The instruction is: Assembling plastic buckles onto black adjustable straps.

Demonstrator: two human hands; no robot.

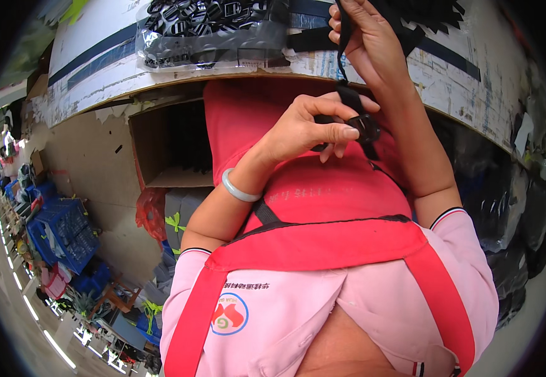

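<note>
My left hand [314, 125], with a pale bangle on its wrist, is closed over my lap. Thumb and fingers pinch a black plastic buckle [366, 128] threaded with black webbing. From there the black strap [350, 95] runs up to my right hand [371, 47], raised at the table's edge. That hand's fingers are closed around the upper part of the strap. A loose length of webbing hangs below the buckle against my red apron [342, 195]. My left fingers partly hide how the strap passes through the buckle.
On the cardboard-covered table [97, 88] lies a clear plastic bag [213, 38] of many black buckles. More black straps [433, 16] are piled at the far right. An open cardboard box [172, 144] stands beneath. Blue crates [65, 232] are on the floor at left.
</note>
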